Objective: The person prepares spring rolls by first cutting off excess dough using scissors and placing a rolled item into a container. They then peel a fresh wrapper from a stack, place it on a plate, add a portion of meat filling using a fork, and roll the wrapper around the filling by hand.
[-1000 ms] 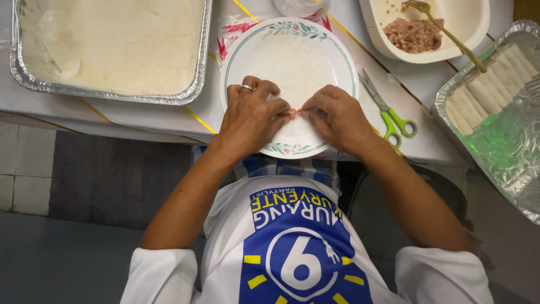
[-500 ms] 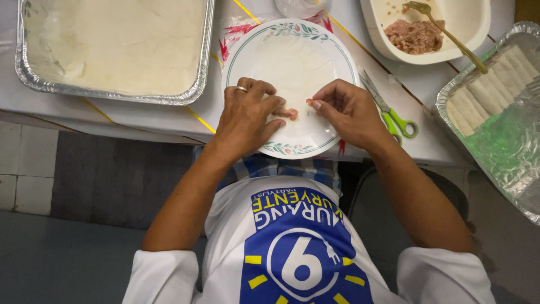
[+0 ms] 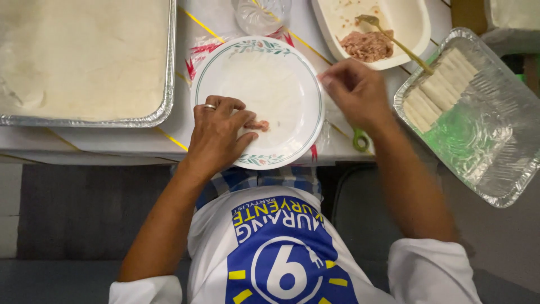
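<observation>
Your left hand (image 3: 216, 132) lies flat on a thin, pale wrapper (image 3: 264, 93) spread over the round, floral-rimmed plate (image 3: 304, 73) on the table (image 3: 112, 138), fingers pressed together beside a small pink dab of filling (image 3: 260, 125). Your right hand (image 3: 354, 93) hovers past the plate's rim, fingers loosely curled and blurred, holding nothing visible, hiding most of the green-handled scissors (image 3: 360, 141). A crinkled foil tray (image 3: 484, 146) holds smooth rolls (image 3: 436, 90).

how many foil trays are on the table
2. One foil tray sits at the upper left, full of a pale flat sheet. The other foil tray is at the right edge, holding a row of pale rolls. More could lie outside the picture.
</observation>
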